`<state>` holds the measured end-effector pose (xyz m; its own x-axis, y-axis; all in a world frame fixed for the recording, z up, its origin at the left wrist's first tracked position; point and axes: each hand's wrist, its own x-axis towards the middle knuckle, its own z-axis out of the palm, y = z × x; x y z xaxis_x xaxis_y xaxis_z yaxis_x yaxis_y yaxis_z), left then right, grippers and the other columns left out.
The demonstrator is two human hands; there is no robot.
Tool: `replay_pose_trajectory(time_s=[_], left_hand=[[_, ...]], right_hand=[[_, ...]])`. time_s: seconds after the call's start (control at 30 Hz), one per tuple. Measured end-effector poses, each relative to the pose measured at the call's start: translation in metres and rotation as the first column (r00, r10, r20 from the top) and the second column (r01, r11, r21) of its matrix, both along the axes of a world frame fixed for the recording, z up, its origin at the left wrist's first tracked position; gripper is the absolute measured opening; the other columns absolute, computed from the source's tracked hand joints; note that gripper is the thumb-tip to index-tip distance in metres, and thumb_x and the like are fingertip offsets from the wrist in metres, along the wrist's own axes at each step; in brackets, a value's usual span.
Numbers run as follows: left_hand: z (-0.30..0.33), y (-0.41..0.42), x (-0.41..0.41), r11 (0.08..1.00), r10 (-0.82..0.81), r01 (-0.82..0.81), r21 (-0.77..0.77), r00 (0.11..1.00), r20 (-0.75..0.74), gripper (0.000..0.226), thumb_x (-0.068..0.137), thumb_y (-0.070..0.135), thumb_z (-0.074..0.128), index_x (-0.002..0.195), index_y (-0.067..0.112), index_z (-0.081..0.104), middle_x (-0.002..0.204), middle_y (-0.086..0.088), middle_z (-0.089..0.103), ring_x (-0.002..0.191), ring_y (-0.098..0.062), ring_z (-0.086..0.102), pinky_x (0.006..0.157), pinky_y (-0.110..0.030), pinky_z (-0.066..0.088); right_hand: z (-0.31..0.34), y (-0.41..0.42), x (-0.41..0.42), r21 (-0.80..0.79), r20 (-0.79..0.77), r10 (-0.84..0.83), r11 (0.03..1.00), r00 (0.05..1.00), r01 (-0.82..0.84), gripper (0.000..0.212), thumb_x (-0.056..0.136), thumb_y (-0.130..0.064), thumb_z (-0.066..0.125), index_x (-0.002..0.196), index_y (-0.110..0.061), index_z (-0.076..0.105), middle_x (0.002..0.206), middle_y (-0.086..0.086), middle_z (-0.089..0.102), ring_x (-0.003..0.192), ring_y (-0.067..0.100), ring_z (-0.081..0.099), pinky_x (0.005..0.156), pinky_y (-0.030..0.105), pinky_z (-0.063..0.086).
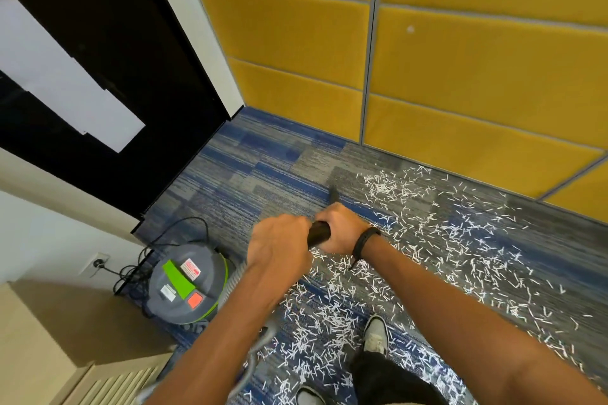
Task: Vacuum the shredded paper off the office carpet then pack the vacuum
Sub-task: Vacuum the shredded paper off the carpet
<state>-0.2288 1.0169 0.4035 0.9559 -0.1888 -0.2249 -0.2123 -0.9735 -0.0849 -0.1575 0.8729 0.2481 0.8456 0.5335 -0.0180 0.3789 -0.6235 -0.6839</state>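
Both hands wrapped around a black vacuum wand, a smooth round tube running forward and down. Left hand curled over the near end, knuckles up; right hand gripping just ahead of it, fingers closed round the tube, a black band at the wrist. Dark nozzle tip pointing down at the carpet beyond the right hand; contact with the pile not discernible.

Striped carpet tiles in blue and grey, short ribbed texture, laid in offset squares. Shredded paper strewn thick over the right and near half: thin white slivers, straight or slightly bent, lying every way, densest around the feet and towards the yellow wall. Few slivers on the patch left of the nozzle, towards the door.

Canister vacuum standing on the carpet at the left: rounded grey drum with lime-green trim, a green top plate, an orange-red square button, white labels. Ribbed grey hose leaving its right side and passing under the left forearm. Thin black cord looped loosely beside it, plugged into a white wall socket.

Padded yellow wall panels, felt-like, rectangular with grey seams. Black door at left, pale sheets stuck on it. Grey shoe among the shreds.
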Motion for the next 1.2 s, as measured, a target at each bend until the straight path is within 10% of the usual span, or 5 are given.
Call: replay_pose_trajectory(time_s=[0.7, 1.2], left_hand=[[-0.018, -0.063, 0.041, 0.990, -0.125, 0.124, -0.064, 0.992, -0.011, 0.033, 0.093, 0.039, 0.069, 0.125, 0.038, 0.066, 0.081, 0.011, 0.059, 0.072, -0.014, 0.054, 0.067, -0.029, 0.044], [-0.024, -0.092, 0.072, 0.970, -0.217, 0.213, -0.114, 0.976, -0.020, 0.035, 0.088, 0.043, 0.072, 0.123, 0.045, 0.065, 0.085, 0.012, 0.067, 0.078, -0.015, 0.062, 0.072, -0.032, 0.053]], right_hand=[[0.000, -0.080, 0.013, -0.055, -0.007, -0.162, 0.985, 0.987, 0.161, 0.042, 0.074, -0.022, 0.079, 0.060, -0.041, 0.045, 0.056, -0.021, 0.049, 0.058, 0.007, 0.052, 0.056, 0.015, 0.034], [-0.004, -0.121, 0.026, -0.116, 0.012, -0.252, 0.961, 0.968, 0.251, 0.020, 0.074, -0.038, 0.074, 0.069, -0.030, 0.056, 0.063, -0.007, 0.063, 0.061, 0.015, 0.060, 0.058, 0.028, 0.048]])
